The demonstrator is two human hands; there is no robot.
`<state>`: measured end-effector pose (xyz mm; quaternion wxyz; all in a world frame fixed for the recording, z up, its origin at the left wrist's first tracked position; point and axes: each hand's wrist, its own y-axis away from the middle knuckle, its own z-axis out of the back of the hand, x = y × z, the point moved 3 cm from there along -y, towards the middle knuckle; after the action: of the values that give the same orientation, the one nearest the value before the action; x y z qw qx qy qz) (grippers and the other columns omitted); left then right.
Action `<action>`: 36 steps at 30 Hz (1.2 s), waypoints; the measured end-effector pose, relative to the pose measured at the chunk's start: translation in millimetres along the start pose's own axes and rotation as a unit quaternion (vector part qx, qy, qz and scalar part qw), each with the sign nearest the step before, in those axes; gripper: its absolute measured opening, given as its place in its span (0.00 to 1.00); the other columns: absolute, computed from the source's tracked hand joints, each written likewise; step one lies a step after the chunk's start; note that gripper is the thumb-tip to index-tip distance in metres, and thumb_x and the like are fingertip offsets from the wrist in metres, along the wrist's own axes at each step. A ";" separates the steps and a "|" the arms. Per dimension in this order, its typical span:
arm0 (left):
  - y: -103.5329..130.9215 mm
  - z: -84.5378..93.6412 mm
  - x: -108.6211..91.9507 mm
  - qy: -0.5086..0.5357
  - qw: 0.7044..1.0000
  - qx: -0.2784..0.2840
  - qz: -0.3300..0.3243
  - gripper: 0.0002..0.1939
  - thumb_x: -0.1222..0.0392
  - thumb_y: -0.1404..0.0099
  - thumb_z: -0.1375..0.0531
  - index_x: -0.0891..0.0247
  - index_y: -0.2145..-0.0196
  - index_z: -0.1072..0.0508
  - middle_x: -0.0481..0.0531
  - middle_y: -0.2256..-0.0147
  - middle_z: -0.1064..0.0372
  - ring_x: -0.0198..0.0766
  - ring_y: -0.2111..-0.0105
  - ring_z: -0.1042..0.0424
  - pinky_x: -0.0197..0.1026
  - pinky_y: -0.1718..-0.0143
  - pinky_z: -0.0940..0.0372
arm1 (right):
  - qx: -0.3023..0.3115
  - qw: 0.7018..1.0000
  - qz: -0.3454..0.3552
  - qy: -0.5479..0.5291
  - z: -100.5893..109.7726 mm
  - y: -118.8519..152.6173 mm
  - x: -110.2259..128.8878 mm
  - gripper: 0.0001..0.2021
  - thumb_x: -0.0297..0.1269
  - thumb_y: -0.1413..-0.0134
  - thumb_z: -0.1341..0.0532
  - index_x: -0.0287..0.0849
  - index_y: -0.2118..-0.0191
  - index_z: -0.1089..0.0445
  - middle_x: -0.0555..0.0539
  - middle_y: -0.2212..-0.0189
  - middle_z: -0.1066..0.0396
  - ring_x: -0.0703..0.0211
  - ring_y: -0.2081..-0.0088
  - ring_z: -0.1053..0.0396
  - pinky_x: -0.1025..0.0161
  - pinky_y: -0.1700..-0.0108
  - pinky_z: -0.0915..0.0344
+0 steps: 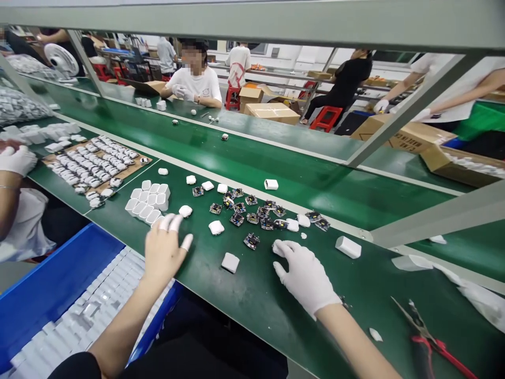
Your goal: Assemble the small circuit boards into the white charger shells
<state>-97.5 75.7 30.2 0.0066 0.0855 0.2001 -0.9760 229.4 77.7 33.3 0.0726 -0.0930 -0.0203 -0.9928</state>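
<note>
My left hand [165, 242], with white covers on some fingers, is over the green bench just in front of a group of white housings [148, 201]; its fingers are apart and nothing shows in it. A white rounded piece [185, 211] lies just beyond its fingertips. To the right, my right hand [302, 271] wears a white glove and rests low over the bench, fingers bent and spread, holding nothing that I can see. Several small circuit boards [252, 217] lie scattered between and beyond the hands. A square white piece [230, 262] sits between them, nearer the front edge.
Pliers [422, 329] with red handles lie at the right. A blue bin [51, 279] of white parts stands at the lower left. Cardboard [130, 171] holds rows of parts beside a co-worker's gloved hand [18, 158]. Metal posts [414, 110] rise beyond the bench.
</note>
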 end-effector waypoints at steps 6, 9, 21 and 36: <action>-4.5 -9.6 45.9 -0.119 0.991 -0.021 0.052 0.14 0.58 0.33 0.46 0.69 0.60 0.24 0.68 0.52 0.30 0.61 0.52 0.35 0.56 0.57 0.34 | -0.036 0.999 -0.022 -0.014 -10.3 -17.2 -10.0 0.15 0.32 0.45 0.41 0.43 0.52 0.28 0.37 0.53 0.28 0.37 0.56 0.30 0.46 0.59 0.34; 1.7 -3.4 24.7 -0.012 0.999 -0.041 -0.007 0.12 0.59 0.31 0.47 0.67 0.62 0.26 0.65 0.50 0.31 0.57 0.49 0.34 0.55 0.52 0.34 | -0.050 0.996 -0.019 -0.072 -16.4 -17.2 -10.2 0.17 0.31 0.46 0.40 0.42 0.49 0.32 0.40 0.58 0.25 0.42 0.57 0.28 0.45 0.54 0.33; 69.4 -29.9 -132.3 0.281 0.899 0.181 -0.281 0.21 0.58 0.39 0.36 0.64 0.49 0.35 0.60 0.55 0.28 0.50 0.58 0.26 0.49 0.61 0.27 | -0.144 0.893 -0.015 -0.426 7.5 56.4 28.3 0.25 0.36 0.45 0.39 0.50 0.42 0.43 0.44 0.53 0.31 0.54 0.53 0.28 0.48 0.46 0.33; 62.5 -23.2 -123.1 0.388 0.834 0.366 -0.142 0.24 0.64 0.45 0.36 0.59 0.50 0.32 0.50 0.60 0.31 0.37 0.69 0.33 0.41 0.64 0.34 | 0.042 0.731 -0.174 -0.659 -18.7 92.9 19.9 0.26 0.47 0.52 0.30 0.46 0.47 0.29 0.43 0.51 0.25 0.47 0.47 0.28 0.48 0.40 0.35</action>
<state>30.5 24.7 5.7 -0.2422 0.4236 -0.1760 -0.8549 220.4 -17.9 21.2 -0.1288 -0.7155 -0.1208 -0.6760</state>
